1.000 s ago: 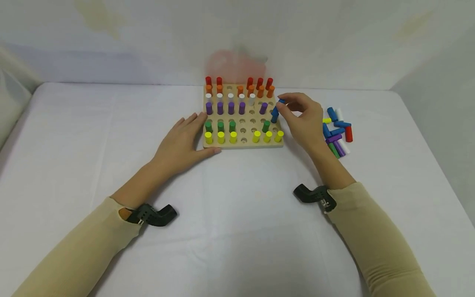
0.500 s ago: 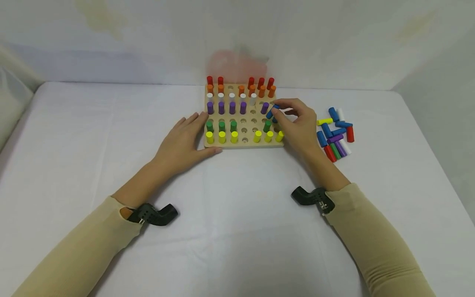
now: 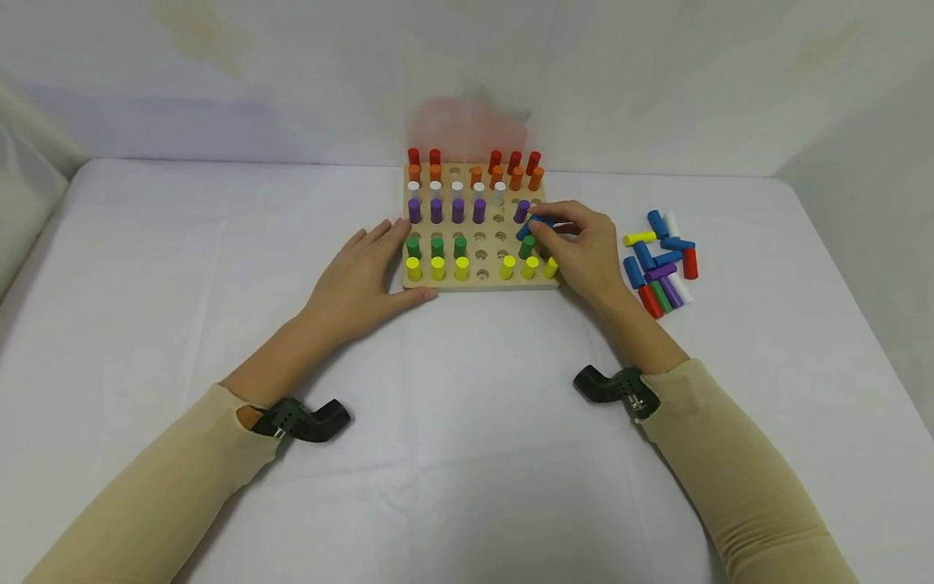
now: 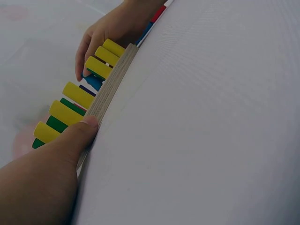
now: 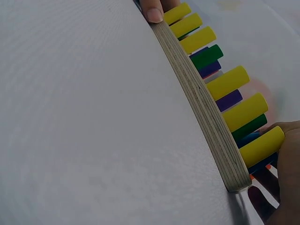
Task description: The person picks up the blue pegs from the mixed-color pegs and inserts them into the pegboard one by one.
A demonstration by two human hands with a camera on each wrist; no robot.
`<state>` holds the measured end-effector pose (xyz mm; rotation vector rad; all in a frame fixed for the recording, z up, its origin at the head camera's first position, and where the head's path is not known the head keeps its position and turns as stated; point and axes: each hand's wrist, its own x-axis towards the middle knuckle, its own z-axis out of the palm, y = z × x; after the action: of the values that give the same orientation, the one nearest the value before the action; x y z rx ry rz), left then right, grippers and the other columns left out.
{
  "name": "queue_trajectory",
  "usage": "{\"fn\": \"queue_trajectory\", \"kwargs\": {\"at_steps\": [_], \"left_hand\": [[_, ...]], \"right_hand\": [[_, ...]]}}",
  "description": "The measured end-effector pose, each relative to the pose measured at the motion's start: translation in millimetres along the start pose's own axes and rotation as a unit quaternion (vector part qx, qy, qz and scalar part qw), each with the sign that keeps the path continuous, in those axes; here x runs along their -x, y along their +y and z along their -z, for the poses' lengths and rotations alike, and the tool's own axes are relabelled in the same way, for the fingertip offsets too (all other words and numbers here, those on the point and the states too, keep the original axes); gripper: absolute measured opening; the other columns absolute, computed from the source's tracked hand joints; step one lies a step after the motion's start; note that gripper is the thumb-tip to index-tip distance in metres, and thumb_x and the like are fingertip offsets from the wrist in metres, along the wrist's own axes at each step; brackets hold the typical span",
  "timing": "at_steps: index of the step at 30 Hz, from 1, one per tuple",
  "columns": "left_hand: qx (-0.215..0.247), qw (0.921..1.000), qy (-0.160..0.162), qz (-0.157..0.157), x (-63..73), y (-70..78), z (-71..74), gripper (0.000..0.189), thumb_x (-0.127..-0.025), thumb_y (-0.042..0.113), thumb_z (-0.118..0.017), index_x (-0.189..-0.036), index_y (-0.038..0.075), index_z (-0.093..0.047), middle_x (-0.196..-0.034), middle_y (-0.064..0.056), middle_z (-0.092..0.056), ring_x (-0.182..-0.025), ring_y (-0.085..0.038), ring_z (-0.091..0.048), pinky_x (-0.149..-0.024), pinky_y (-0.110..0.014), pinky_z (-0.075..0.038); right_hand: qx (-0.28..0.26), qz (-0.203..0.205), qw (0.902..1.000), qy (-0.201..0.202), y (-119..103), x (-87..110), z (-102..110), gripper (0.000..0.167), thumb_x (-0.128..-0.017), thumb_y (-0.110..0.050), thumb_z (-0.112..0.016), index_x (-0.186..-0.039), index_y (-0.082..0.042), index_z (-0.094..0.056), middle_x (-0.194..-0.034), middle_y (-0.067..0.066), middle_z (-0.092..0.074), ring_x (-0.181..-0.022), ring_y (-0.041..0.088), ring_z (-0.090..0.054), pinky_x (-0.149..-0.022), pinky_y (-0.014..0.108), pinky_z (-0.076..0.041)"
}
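Observation:
A wooden pegboard (image 3: 503, 284) carries rows of coloured pegs: red, orange, white, purple, green and yellow. My left hand (image 3: 355, 284) lies against its left side with fingers extended, the thumb (image 4: 89, 123) touching the front edge. Over the board's right part, my right hand (image 3: 587, 247) pinches a tilted blue peg (image 3: 524, 230) between thumb and fingers. The peg's lower end is at the blue row, beside a standing purple peg (image 3: 521, 212) and behind a green peg (image 3: 527, 246). Another blue peg (image 5: 263, 163) stands at the right end, mostly hidden in the head view by my fingers.
Right of the board lies a loose pile of pegs, including a yellow peg (image 3: 639, 238), a red peg (image 3: 690, 264) and several blue ones. The white-covered table (image 3: 452, 422) meets a pale wall (image 3: 292, 105) behind the board. Dark cameras (image 3: 310, 420) sit on both wrists.
My right hand has moved left and down with the blue peg, from the board's right edge to one column further in. My left hand keeps its place at the board.

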<state>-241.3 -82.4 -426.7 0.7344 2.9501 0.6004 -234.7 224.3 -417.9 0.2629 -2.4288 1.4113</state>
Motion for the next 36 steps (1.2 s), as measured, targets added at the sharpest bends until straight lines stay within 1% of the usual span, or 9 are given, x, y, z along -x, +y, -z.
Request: {"fn": "queue_trajectory", "kwargs": {"at_steps": [3, 7, 11, 18, 24, 27, 30, 34, 36], "left_hand": [[0.001, 1.0, 0.0, 0.0, -0.3, -0.5, 0.3, 0.105, -0.085, 0.07, -0.065, -0.162, 0.012, -0.023, -0.168, -0.009, -0.029, -0.157, -0.03, -0.023, -0.131, -0.049, -0.015], [0.001, 1.0, 0.001, -0.001, -0.6, -1.2, 0.7, 0.105, -0.085, 0.071, -0.064, -0.162, 0.012, -0.023, -0.168, -0.009, -0.028, -0.157, -0.031, -0.023, -0.131, -0.05, -0.015], [0.001, 1.0, 0.003, -0.002, -1.1, -1.5, 1.0, 0.105, -0.085, 0.072, -0.064, -0.162, 0.013, -0.023, -0.168, -0.008, -0.029, -0.157, -0.031, -0.023, -0.131, -0.05, -0.015], [0.002, 1.0, 0.002, 0.0, -0.7, -1.8, 1.9, 0.105, -0.085, 0.071, -0.064, -0.162, 0.012, -0.023, -0.168, -0.009, -0.029, -0.157, -0.031, -0.023, -0.131, -0.049, -0.015], [0.004, 1.0, 0.002, -0.002, -0.1, -2.1, 1.1, 0.105, -0.085, 0.071, -0.065, -0.162, 0.012, -0.023, -0.168, -0.009, -0.029, -0.157, -0.031, -0.023, -0.131, -0.05, -0.015], [0.007, 1.0, -0.002, -0.001, 0.5, -1.5, 0.5, 0.106, -0.085, 0.071, -0.064, -0.162, 0.012, -0.023, -0.168, -0.009, -0.028, -0.157, -0.031, -0.023, -0.131, -0.049, -0.015], [0.006, 1.0, -0.003, -0.002, 0.9, -0.8, 0.3, 0.106, -0.085, 0.071, -0.064, -0.162, 0.012, -0.022, -0.168, -0.009, -0.028, -0.157, -0.031, -0.023, -0.131, -0.049, -0.015], [0.004, 1.0, -0.001, -0.004, 1.3, 0.0, 0.4, 0.105, -0.085, 0.07, -0.065, -0.162, 0.011, -0.023, -0.167, -0.01, -0.029, -0.157, -0.031, -0.023, -0.131, -0.05, -0.015], [0.004, 1.0, -0.001, -0.004, 1.2, 0.1, 0.4, 0.105, -0.085, 0.07, -0.065, -0.162, 0.011, -0.023, -0.167, -0.01, -0.029, -0.157, -0.031, -0.023, -0.131, -0.05, -0.016]], "right_hand": [[0.012, -0.002, 0.9999, -0.007, -2, -0.7, 0, 0.022, -0.098, -0.017, -0.067, -0.116, -0.008, -0.075, -0.116, 0.009, -0.074, -0.103, 0.014, -0.064, -0.092, 0.018, -0.054], [0.027, -0.003, 0.9994, -0.023, -5, -2.0, 1, 0.022, -0.098, -0.017, -0.067, -0.116, -0.009, -0.076, -0.114, 0.01, -0.074, -0.101, 0.015, -0.063, -0.089, 0.015, -0.053], [0.031, -0.015, 0.9983, -0.047, -6, -3.0, 1, 0.022, -0.099, -0.019, -0.065, -0.117, -0.01, -0.076, -0.117, 0.009, -0.073, -0.099, 0.014, -0.061, -0.084, 0.011, -0.053], [0.023, -0.021, 0.9978, -0.058, -6, -2.7, 0, 0.024, -0.101, -0.02, -0.063, -0.119, -0.01, -0.074, -0.119, 0.011, -0.073, -0.091, 0.016, -0.06, -0.072, 0.011, -0.052], [0.023, -0.023, 0.9978, -0.057, -6, -2.2, 2, 0.026, -0.102, -0.022, -0.061, -0.122, -0.011, -0.074, -0.119, 0.011, -0.072, -0.099, 0.013, -0.06, -0.08, 0.013, -0.052], [0.019, -0.036, 0.9971, -0.064, -5, -1.8, 3, 0.028, -0.102, -0.022, -0.061, -0.124, -0.01, -0.073, -0.123, 0.011, -0.072, -0.103, 0.013, -0.059, -0.086, 0.015, -0.051], [0.021, -0.053, 0.9956, -0.074, -7, -1.4, 5, 0.03, -0.103, -0.024, -0.06, -0.127, -0.011, -0.071, -0.129, 0.01, -0.07, -0.106, 0.017, -0.06, -0.089, 0.018, -0.051], [0.027, -0.068, 0.994, -0.081, -11, -2.5, 9, 0.033, -0.103, -0.027, -0.058, -0.13, -0.013, -0.07, -0.134, 0.009, -0.068, -0.113, 0.021, -0.062, -0.101, 0.031, -0.054], [0.034, -0.073, 0.9932, -0.083, -14, -4.1, 12, 0.033, -0.103, -0.028, -0.058, -0.13, -0.013, -0.069, -0.134, 0.008, -0.068, -0.116, 0.021, -0.062, -0.104, 0.037, -0.054]]}}
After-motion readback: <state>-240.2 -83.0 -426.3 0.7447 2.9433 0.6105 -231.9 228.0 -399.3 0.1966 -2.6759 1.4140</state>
